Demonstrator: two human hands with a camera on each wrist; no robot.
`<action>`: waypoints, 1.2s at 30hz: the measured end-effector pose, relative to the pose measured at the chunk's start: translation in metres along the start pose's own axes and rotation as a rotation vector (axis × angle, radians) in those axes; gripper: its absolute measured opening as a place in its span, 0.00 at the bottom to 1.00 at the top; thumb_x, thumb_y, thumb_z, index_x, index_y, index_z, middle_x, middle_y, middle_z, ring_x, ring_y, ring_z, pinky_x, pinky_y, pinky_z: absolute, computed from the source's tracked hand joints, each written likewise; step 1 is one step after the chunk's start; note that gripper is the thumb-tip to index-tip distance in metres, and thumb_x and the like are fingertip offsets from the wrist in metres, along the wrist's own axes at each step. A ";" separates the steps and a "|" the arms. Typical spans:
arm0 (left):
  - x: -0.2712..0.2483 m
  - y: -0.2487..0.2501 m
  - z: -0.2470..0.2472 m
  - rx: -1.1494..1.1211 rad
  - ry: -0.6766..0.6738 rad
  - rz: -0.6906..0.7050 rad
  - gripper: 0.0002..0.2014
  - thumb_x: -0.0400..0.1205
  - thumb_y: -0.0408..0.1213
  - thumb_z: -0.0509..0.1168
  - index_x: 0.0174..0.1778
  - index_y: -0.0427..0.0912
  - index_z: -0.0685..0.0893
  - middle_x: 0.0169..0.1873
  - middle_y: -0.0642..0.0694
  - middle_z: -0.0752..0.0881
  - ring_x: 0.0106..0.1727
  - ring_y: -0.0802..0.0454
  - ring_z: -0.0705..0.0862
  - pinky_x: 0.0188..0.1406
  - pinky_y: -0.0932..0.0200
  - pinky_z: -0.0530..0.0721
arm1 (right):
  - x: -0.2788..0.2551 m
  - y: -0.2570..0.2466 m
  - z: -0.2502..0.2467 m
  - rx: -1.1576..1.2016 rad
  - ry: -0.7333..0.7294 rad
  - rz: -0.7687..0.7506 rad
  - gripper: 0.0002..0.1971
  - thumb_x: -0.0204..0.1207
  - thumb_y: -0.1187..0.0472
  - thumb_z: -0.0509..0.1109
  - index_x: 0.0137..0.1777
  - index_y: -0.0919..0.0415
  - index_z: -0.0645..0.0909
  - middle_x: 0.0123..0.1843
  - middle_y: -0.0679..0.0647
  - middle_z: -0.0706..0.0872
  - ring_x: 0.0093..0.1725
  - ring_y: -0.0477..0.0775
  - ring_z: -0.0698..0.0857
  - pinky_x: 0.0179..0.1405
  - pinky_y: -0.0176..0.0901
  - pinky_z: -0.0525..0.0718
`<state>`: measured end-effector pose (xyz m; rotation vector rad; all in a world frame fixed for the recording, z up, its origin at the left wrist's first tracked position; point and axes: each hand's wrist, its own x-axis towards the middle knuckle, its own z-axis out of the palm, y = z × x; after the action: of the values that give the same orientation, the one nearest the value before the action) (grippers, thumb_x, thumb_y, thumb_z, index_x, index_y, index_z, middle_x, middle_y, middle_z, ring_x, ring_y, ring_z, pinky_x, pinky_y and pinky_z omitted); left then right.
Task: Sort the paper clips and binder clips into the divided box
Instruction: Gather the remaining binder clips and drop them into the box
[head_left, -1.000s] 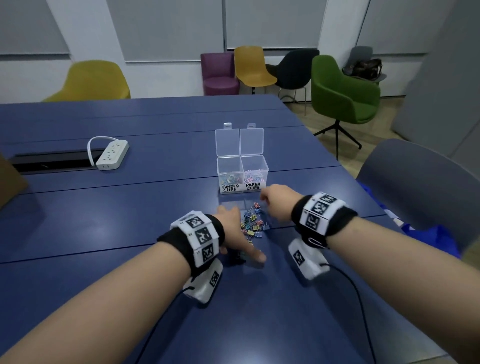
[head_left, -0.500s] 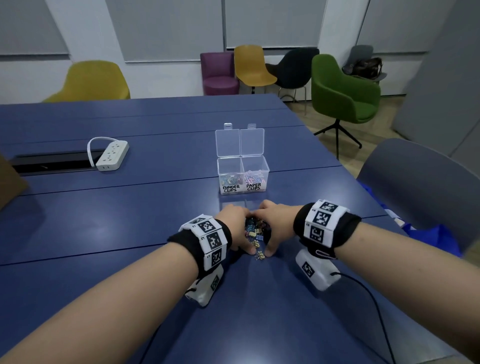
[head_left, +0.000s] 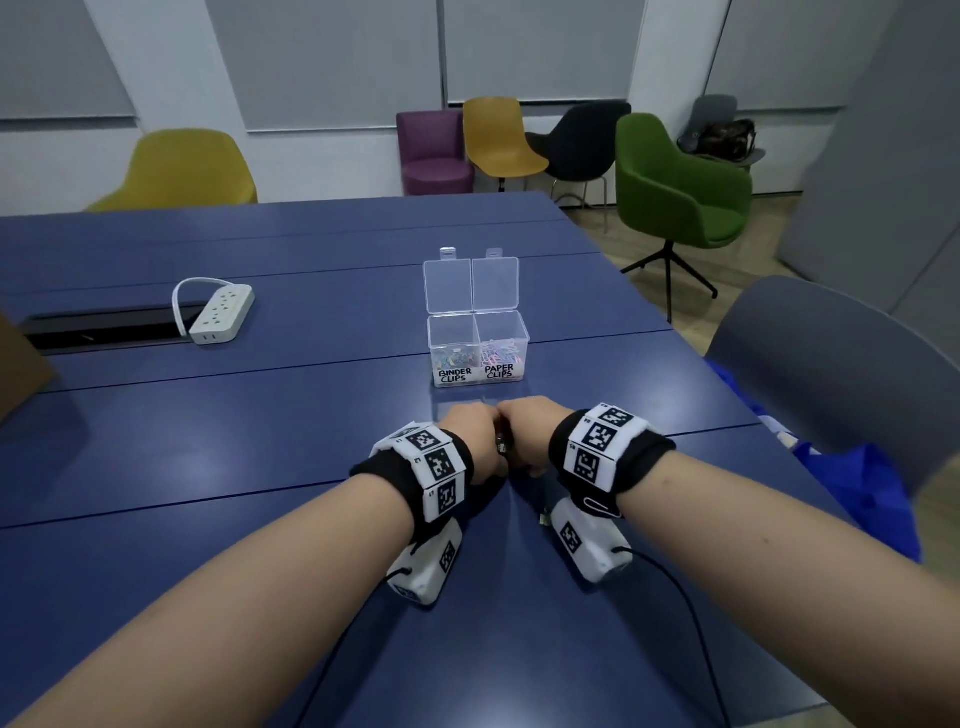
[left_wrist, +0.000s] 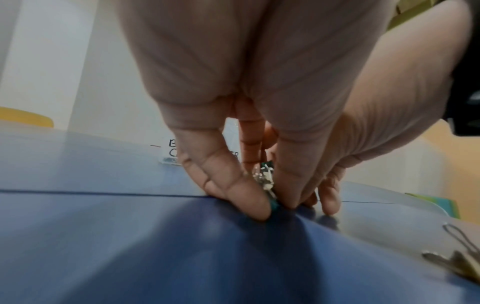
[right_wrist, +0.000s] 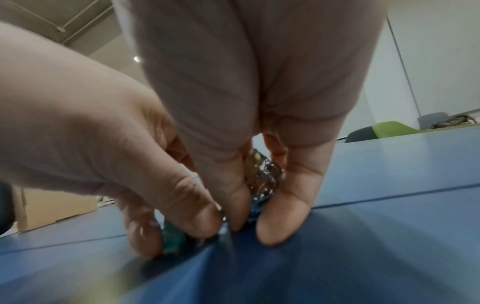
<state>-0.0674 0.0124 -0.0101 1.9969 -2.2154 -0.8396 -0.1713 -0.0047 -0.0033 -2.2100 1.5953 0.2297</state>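
**Both hands cupped over the clips**

On my far left a white power strip (head_left: 222, 317) lies on the blue table (head_left: 260, 519). My left hand (head_left: 470, 441) curls round the clip pile (left_wrist: 266, 181), its fingertips on the tabletop. My right hand (head_left: 527, 434) presses against it, fingers closed round the same pile. Just beyond, the divided box (head_left: 478, 338) stands open. One binder clip (left_wrist: 457, 261) lies loose to the right.

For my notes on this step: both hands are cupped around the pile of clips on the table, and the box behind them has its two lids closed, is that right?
Not quite: the lids are open. The head view shows both clear lids of the box standing upright behind the compartments. The rest holds: the left hand and right hand are cupped together around the clips on the table.
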 end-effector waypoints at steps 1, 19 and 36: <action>0.000 0.000 -0.001 -0.003 0.004 -0.002 0.23 0.74 0.34 0.73 0.65 0.41 0.80 0.57 0.41 0.87 0.53 0.43 0.87 0.50 0.56 0.86 | 0.002 -0.001 -0.002 0.001 -0.021 0.009 0.19 0.74 0.69 0.71 0.64 0.62 0.78 0.50 0.55 0.82 0.46 0.54 0.83 0.41 0.41 0.83; 0.007 -0.022 -0.010 -0.467 -0.055 -0.115 0.04 0.71 0.28 0.70 0.34 0.41 0.84 0.36 0.40 0.86 0.36 0.43 0.85 0.51 0.41 0.89 | 0.002 0.058 0.004 1.040 -0.176 0.063 0.13 0.75 0.80 0.65 0.36 0.63 0.75 0.35 0.58 0.78 0.35 0.53 0.83 0.42 0.41 0.89; 0.013 -0.038 -0.022 -0.789 -0.117 -0.207 0.12 0.73 0.14 0.61 0.32 0.35 0.79 0.30 0.37 0.80 0.32 0.45 0.82 0.29 0.59 0.87 | -0.002 0.062 0.012 1.445 -0.198 0.096 0.12 0.77 0.80 0.60 0.37 0.67 0.77 0.33 0.59 0.80 0.24 0.48 0.83 0.24 0.33 0.85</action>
<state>-0.0270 -0.0080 -0.0114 1.7864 -1.3635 -1.5697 -0.2284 -0.0144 -0.0274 -0.9357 1.0962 -0.5203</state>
